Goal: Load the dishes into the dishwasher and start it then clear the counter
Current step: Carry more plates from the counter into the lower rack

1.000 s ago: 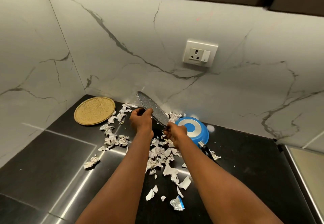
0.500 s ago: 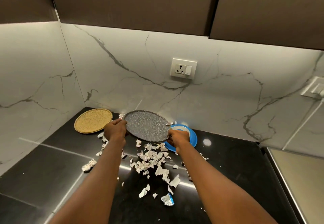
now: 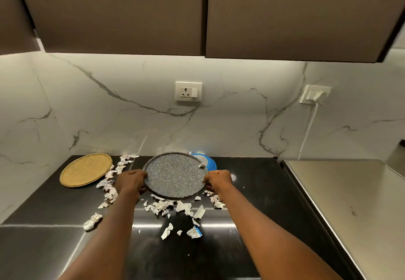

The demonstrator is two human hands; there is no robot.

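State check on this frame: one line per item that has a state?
speckled plate: held above the counter, near level, one scrap on it
left hand: grips plate's left rim
right hand: grips plate's right rim
blue dish: behind plate, mostly hidden
woven mat: flat on counter
paper scraps: scattered on counter
cabinet doors: shut
middle socket: empty
right socket: plug in

speckled grey plate [image 3: 175, 174] held level above the paper scraps [image 3: 162, 206]; blue dish [image 3: 208, 162] behind.
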